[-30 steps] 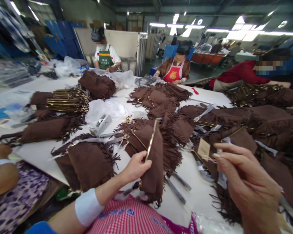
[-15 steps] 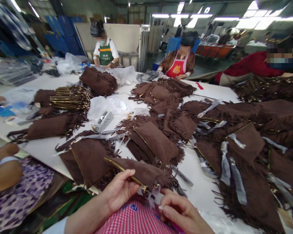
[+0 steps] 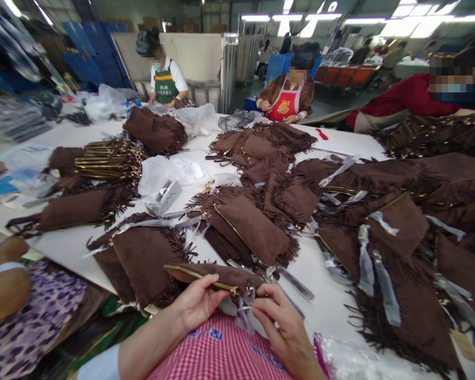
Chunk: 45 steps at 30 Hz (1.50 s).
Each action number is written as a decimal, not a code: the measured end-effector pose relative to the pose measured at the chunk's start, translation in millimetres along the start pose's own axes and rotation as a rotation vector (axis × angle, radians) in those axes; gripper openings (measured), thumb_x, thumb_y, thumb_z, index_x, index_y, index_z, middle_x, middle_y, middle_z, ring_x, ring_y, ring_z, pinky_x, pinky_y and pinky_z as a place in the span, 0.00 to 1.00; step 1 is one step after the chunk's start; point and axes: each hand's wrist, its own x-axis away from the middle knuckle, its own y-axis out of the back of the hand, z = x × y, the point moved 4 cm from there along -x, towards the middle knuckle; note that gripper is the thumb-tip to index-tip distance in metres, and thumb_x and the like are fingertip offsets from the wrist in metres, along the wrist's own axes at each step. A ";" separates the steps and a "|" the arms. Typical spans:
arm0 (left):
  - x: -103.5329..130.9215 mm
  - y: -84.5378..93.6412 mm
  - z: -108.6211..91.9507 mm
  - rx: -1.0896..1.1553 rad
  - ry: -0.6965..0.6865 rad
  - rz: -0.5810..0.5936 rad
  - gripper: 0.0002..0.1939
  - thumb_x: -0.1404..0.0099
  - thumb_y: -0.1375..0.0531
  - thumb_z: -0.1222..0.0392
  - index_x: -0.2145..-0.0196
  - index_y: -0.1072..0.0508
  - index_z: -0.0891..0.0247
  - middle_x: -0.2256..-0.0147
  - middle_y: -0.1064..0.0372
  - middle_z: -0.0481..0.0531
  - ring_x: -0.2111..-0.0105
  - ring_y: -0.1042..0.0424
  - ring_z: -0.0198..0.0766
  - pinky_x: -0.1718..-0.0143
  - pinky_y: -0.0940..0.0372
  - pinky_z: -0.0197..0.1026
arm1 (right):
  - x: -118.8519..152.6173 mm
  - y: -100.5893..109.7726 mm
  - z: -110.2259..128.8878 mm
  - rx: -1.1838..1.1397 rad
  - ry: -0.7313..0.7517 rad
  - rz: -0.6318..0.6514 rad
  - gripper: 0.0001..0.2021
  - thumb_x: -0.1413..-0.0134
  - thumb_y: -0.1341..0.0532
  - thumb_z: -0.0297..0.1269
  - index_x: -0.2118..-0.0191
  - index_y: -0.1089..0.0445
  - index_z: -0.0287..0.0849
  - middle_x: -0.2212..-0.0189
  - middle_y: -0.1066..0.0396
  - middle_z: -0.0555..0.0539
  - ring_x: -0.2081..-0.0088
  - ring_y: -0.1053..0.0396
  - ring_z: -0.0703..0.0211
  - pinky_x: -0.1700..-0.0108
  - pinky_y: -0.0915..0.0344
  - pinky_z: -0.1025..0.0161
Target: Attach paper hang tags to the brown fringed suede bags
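Observation:
A brown suede-like pouch [image 3: 221, 272] with fringe and a gold zipper is held up before my apron, zipper edge towards me. My left hand [image 3: 196, 303] is closed on that edge, thumb on top near the zipper's middle. From the metal hardware at the pouch's right end hangs a thin see-through plastic strip [image 3: 243, 314]. My right hand [image 3: 279, 319] is closed beside it, thumb and fingertips pinching the strip. Its fingers partly hide the fringed end of the pouch.
More fringed pouches [image 3: 253, 227] lie in piles across the white table [image 3: 304, 269], several with plastic-wrapped straps. A tape dispenser [image 3: 164, 198] stands left of centre. Clear plastic bags [image 3: 356, 359] lie at my right. Co-workers sit around the table; one person's arm [image 3: 8, 279] is close at left.
My right hand has risen and turned, its fingers now closer to the pouch's end. The pouch has tilted flatter. My left hand keeps its hold.

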 end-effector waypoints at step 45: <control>-88.6 -61.0 -12.9 -1.656 -0.932 0.648 0.03 0.39 0.41 0.65 0.66 0.27 0.64 0.68 0.29 0.51 0.66 0.32 0.38 0.61 0.40 0.37 | -25.4 -21.1 -84.6 -0.488 -0.510 -0.029 0.18 0.38 0.46 0.53 0.67 0.32 0.44 0.77 0.29 0.51 0.75 0.31 0.60 0.72 0.34 0.65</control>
